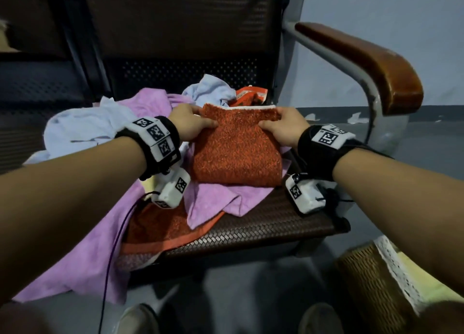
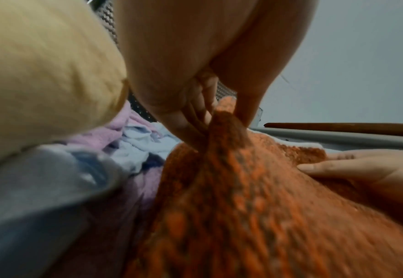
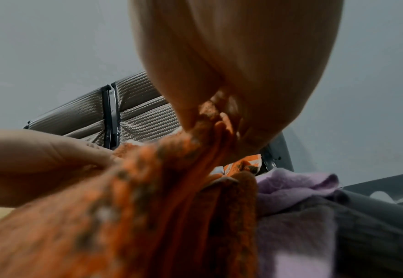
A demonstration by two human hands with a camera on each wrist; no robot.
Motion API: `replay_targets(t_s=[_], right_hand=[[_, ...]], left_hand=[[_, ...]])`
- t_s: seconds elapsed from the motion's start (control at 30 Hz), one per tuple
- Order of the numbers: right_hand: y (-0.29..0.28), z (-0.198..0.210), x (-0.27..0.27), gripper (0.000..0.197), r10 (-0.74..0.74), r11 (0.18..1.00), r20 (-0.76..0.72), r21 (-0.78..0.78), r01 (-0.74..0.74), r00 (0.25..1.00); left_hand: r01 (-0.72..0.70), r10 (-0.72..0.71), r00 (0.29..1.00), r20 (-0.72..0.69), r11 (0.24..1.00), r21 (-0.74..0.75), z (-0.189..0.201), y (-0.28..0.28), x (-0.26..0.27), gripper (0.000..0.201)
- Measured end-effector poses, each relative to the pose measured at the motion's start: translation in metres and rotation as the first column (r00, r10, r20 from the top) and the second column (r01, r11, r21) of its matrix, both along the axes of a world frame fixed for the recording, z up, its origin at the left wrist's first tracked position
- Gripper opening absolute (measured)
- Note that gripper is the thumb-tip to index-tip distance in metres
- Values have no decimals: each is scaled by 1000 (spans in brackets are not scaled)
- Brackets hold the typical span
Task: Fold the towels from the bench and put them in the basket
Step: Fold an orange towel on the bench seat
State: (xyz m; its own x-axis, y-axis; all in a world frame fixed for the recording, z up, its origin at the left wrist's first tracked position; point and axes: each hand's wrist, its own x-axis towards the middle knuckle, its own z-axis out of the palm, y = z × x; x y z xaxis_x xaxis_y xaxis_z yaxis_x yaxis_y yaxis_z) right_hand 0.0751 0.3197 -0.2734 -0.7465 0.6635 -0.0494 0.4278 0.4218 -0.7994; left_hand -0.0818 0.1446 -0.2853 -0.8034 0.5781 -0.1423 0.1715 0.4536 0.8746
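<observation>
Head view. At frame centre, a folded orange towel [image 1: 237, 148], resting on a purple towel [image 1: 213, 200] spread over the woven brown surface [image 1: 263, 223]. Left hand [image 1: 192, 124] at the orange towel's upper left corner, thumb on top and fingers curled over the far edge, grasping it. Right hand [image 1: 283, 127] at the upper right corner, thumb on top, fingers wrapped over the far edge, likewise grasping the towel. Black wristbands with white coded tags on both wrists. Left of centre, a crumpled pale blue towel [image 1: 82, 130]; another pale blue piece [image 1: 208, 90] behind the hands, beside a patterned orange cloth [image 1: 251, 96]. Lower centre, a second orange towel [image 1: 160, 230] hanging over the front edge. Upper right, a brown wooden armrest [image 1: 364, 65] on a grey metal frame. Lower right corner, a wicker basket [image 1: 371, 281] with a lace-trimmed lining, on the floor, well apart from the towels.

Left wrist view. Blurred. Left hand [image 2: 190, 105] at upper centre, fingers [image 2: 202, 120] pinching a raised ridge of the orange towel [image 2: 243, 206]. Right hand [image 2: 361, 173] at right edge, thumb lying on the same towel. Pale yellow cloth [image 2: 46, 75] filling the upper left.

Right wrist view. Blurred. Right hand [image 3: 231, 94] at upper centre, gripping bunched orange towel [image 3: 100, 225]. Left hand [image 3: 41, 159] at left edge, touching the towel. Purple towel [image 3: 295, 216] at lower right.
</observation>
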Motion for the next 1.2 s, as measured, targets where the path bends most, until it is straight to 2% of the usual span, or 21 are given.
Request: replay_targets(t_s=[0.1,0.17,0.23,0.3,0.33,0.4,0.47,0.5,0.57,0.6,0.67,0.73,0.83,0.93,0.97,1.03,1.1,1.17,1.2], right_hand=[[4,-5,-8,32,-29,988,-39,151,34,999],[0,-2,-7,41,40,947,-94,322,-7,995],[-7,3,-3,37,177,901,-93,417,-123,980],[-17,4,6,29,316,872,11,391,-295,949],[-22,4,12,29,378,844,82,379,-379,922],[-29,-1,24,44,461,768,229,381,-515,857],[-31,-5,37,73,493,709,376,348,-613,785],[-31,-8,42,86,497,685,445,326,-652,745],[-32,-12,47,101,499,646,533,296,-703,683],[-32,-13,48,102,499,638,545,295,-711,674],[-34,-11,46,93,477,649,528,327,-687,703],[-33,-7,45,73,422,676,500,382,-630,756],[-24,2,46,37,345,748,426,414,-520,836],[-16,6,50,8,361,838,312,305,-452,879],[-15,7,51,5,375,867,255,245,-435,891],[-14,6,51,13,361,917,148,125,-380,921],[-12,2,49,18,323,939,121,86,-334,939],[-10,-2,48,19,290,944,155,119,-309,944],[-9,-4,47,17,268,945,173,142,-293,948]], left_hand=[[-32,29,993,-113,999,-20,-14,8,-7,24],[-62,46,978,-202,995,-72,-16,9,-13,24],[-110,98,965,-244,993,-37,-12,6,-17,31],[-117,130,945,-299,991,62,-7,1,-14,27],[-73,101,953,-287,992,106,-5,-2,-10,22],[129,-106,980,-167,983,131,0,-12,4,17],[367,-362,920,-149,930,8,0,-27,16,28],[445,-459,870,-183,889,-111,-2,-34,20,44],[498,-598,752,-277,791,-356,-6,-49,29,79],[489,-640,701,-315,753,-440,-10,-54,33,90],[423,-646,653,-396,744,-517,-16,-59,37,88],[345,-583,665,-466,794,-501,-17,-60,37,63],[292,-466,753,-465,869,-399,-10,-63,34,25],[286,-356,851,-386,931,-228,-6,-66,34,9],[277,-324,879,-351,944,-177,-5,-66,36,9],[239,-251,926,-283,968,-76,-4,-64,39,14],[217,-213,965,-155,976,8,-1,-61,40,39],[238,-239,969,-62,971,-17,0,-59,39,61],[253,-257,964,-67,965,-71,-1,-58,38,61]])
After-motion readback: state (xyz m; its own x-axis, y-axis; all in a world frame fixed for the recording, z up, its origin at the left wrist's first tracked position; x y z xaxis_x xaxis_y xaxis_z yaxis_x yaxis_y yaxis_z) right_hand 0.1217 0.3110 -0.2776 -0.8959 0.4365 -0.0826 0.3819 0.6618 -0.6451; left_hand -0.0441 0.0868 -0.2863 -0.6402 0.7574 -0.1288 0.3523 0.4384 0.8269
